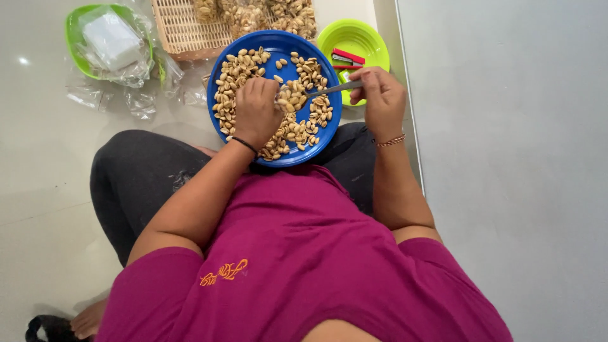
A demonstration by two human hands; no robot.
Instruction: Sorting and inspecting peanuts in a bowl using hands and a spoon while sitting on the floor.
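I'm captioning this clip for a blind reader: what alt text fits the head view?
Seen from above, a seated person's left hand rests in peanuts on a blue plate in their lap, while the right hand holds a metal spoon over it. A wicker tray and two green bowls lie on the floor beyond.

Left hand (256,109): knuckles up, curled over the peanuts (297,130) in the blue plate (278,42).
Right hand (380,101): grips a metal spoon (330,89), bowl end among the nuts.
Plate: rests on the person's lap.
Behind: green bowl (361,39) with red items, wicker tray (183,28), green bowl with plastic bags (107,41).
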